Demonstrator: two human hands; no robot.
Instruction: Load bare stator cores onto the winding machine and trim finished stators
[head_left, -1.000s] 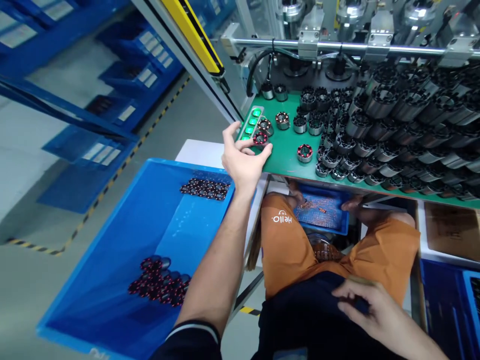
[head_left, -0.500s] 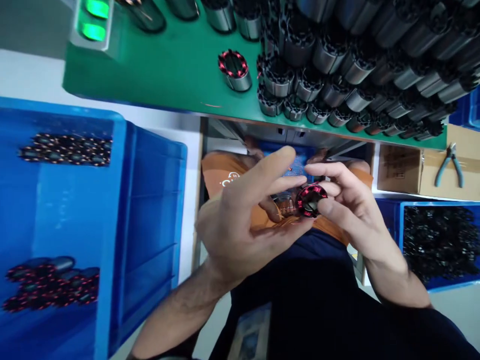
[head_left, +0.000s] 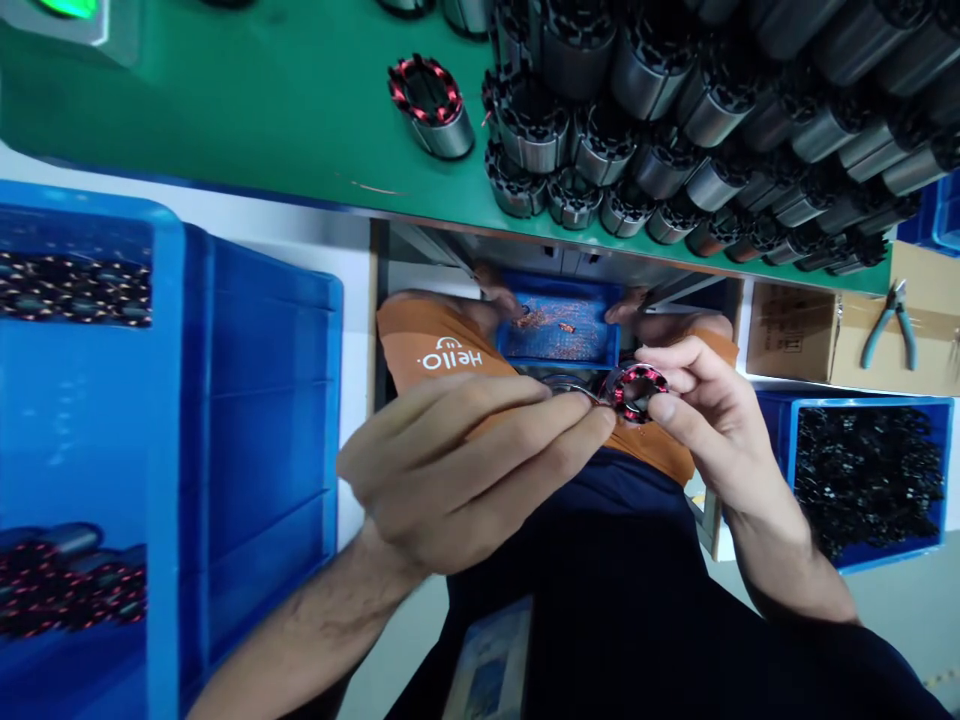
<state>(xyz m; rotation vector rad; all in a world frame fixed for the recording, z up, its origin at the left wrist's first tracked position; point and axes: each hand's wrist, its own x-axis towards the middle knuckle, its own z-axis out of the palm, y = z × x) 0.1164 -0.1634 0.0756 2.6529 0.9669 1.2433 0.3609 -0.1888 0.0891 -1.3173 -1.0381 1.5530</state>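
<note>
My right hand (head_left: 720,435) is closed round a small motor stator (head_left: 619,388) with red copper windings, thumb at its rim and fingers behind. Its open end faces up towards me. My left hand (head_left: 480,470) has its fingers pressed together, with the fingertips touching the stator's left side. What those fingertips pinch, if anything, is too small to tell. Behind them shows part of a dark, rounded object (head_left: 566,384), mostly hidden. Above, on the green bench (head_left: 247,110), a single red-wound stator (head_left: 442,132) stands apart from the others.
Rows of unwound stators (head_left: 712,110) crowd the bench's right side. At left, a blue crate (head_left: 259,400) holds wound stators. Below the bench lies a blue tray (head_left: 555,284) with copper wire scraps. To the right are cutting pliers (head_left: 890,325) on a carton (head_left: 862,345) and a bin of black parts (head_left: 870,475).
My left hand has gone from spread fingers to fingers closed at the stator's side. The stator has shifted slightly right in my right hand. The whole view has moved a little.
</note>
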